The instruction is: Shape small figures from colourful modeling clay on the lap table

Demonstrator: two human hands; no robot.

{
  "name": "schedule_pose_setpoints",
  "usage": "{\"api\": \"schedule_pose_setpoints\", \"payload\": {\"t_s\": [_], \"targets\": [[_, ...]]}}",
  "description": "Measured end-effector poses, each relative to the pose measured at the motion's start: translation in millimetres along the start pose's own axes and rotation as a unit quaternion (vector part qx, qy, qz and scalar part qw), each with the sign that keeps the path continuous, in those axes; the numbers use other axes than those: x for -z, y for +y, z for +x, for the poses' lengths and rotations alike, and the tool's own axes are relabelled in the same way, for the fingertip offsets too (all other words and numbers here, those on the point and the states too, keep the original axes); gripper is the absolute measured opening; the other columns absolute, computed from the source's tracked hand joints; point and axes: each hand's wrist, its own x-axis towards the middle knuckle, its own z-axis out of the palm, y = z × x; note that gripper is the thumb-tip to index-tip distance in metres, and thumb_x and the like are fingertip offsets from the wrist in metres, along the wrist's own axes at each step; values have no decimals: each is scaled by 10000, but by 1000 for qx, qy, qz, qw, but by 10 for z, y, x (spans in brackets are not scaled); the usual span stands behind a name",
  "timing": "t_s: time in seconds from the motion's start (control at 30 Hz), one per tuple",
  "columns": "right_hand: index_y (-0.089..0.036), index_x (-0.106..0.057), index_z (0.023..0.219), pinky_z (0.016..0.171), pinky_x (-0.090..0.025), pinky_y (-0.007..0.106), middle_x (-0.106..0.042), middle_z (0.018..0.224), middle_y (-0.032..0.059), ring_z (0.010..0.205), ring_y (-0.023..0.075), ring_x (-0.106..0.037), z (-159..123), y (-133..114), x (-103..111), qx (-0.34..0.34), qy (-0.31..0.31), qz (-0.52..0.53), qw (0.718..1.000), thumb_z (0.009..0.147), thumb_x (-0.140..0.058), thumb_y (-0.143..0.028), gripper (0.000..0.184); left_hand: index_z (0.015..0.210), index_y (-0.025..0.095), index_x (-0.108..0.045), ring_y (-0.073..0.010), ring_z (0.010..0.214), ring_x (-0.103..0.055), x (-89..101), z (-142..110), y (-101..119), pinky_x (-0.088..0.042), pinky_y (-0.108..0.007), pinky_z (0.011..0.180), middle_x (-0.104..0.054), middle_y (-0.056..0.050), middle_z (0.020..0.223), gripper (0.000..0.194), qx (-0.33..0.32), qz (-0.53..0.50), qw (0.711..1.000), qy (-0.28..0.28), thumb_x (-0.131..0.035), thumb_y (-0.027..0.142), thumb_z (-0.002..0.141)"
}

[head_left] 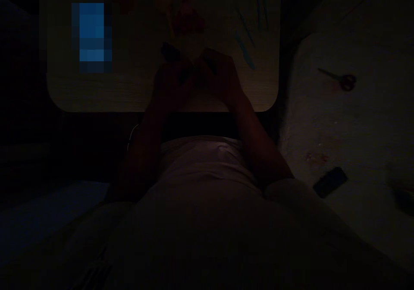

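The picture is very dark. Over the near part of a small wooden table (113, 93), my left hand (171, 80) and my right hand (221, 72) are close together with their fingers curled inward. A dark object (170, 52) shows just beyond the left fingers; its kind is too dim to tell. Between the hands there is a small faint shape that I cannot make out. Just past them lies a red heap (189, 21), with a thin orange-yellow strip (170, 22) beside it.
Several thin bluish sticks, one a wider teal tool (245, 52), lie at the table's right. A blurred-out bright blue rectangle (91, 31) is at the left. On a pale surface to the right are scissors (346, 82) and a dark rectangular block (330, 182).
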Motion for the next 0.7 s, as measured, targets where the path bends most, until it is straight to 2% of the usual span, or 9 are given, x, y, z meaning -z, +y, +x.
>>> {"api": "schedule_pose_setpoints", "payload": {"t_s": [0.17,0.4,0.5,0.7], "targets": [[-313,-394,771,803,-395,409,-608,830,40,814,256,-528,-25,-47,22,14,-5,-41,999,998,-315,-896,631,1046,299,-681,-269,931,-588,13,6,26,-421,-489,861,-712,-15,1013,422,36,-5,999,-16,-610,701,940],[-309,-407,788,791,-403,403,-617,824,30,826,251,-516,-29,5,13,17,-4,-38,999,1022,-345,-858,600,935,282,-671,-219,797,-526,28,7,115,-412,-431,744,-679,-11,874,451,14,5,1000,-1,-582,724,962],[-311,-410,794,799,-404,404,-625,840,29,832,251,-529,-38,-12,22,14,-2,-43,999,1023,-343,-849,589,928,291,-662,-222,780,-538,23,4,96,-412,-433,715,-674,-9,853,474,11,12,1000,4,-570,755,952],[-324,-419,773,794,-401,410,-631,831,35,821,256,-532,-25,-32,23,14,0,-29,999,989,-375,-881,599,1015,290,-663,-250,901,-554,18,13,42,-423,-484,865,-689,-10,938,508,32,4,999,-21,-556,783,951]]}}
